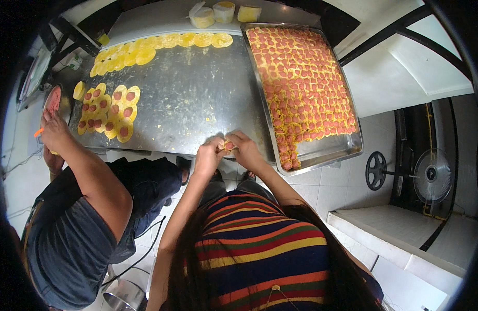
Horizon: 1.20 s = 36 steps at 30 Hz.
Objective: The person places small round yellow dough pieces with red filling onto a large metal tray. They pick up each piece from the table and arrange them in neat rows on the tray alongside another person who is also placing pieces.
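Close to the front edge of the metal table, my left hand and my right hand pinch one small dumpling between them. Its yellow wrapper is gathered around pink filling that shows on top. Just right of my right hand stands a large metal tray, filled with rows of finished dumplings except for a bare strip at its near right. To the left lie flat yellow wrappers, overlapping, each with a lump of pink filling.
At my left a co-worker's hand holds an orange-handled tool by a bowl of pink filling. Overlapping plain wrappers line the table's far side. Containers stand behind. A fan is at the right, a metal pot below left.
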Each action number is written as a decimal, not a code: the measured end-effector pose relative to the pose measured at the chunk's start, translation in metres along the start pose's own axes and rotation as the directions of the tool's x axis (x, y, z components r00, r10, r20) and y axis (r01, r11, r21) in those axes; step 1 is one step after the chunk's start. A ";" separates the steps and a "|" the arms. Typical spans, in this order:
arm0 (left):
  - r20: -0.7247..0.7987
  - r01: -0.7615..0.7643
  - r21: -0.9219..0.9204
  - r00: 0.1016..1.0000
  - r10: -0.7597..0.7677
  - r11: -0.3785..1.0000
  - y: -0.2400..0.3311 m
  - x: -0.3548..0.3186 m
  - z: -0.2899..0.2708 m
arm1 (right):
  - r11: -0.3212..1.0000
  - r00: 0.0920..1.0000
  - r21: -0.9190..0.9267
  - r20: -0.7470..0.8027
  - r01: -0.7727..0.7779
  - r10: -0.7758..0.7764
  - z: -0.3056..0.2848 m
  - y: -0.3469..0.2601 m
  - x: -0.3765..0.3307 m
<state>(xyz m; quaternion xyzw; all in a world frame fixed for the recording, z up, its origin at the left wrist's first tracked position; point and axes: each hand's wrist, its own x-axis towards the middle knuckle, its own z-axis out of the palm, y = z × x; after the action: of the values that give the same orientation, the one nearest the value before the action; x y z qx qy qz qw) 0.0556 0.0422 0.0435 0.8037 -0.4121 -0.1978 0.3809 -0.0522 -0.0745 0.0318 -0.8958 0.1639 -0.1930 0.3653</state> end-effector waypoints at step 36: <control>0.088 -0.041 -0.175 0.994 0.057 0.984 0.018 -0.010 -0.022 | 0.992 0.991 0.048 -0.056 -0.119 0.122 -0.015 -0.012 -0.006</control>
<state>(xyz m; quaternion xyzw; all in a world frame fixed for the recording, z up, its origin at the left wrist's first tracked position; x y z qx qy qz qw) 0.0546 0.0533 0.0720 0.7473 -0.4302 -0.2606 0.4342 -0.0624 -0.0722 0.0491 -0.8698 0.2242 -0.2005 0.3912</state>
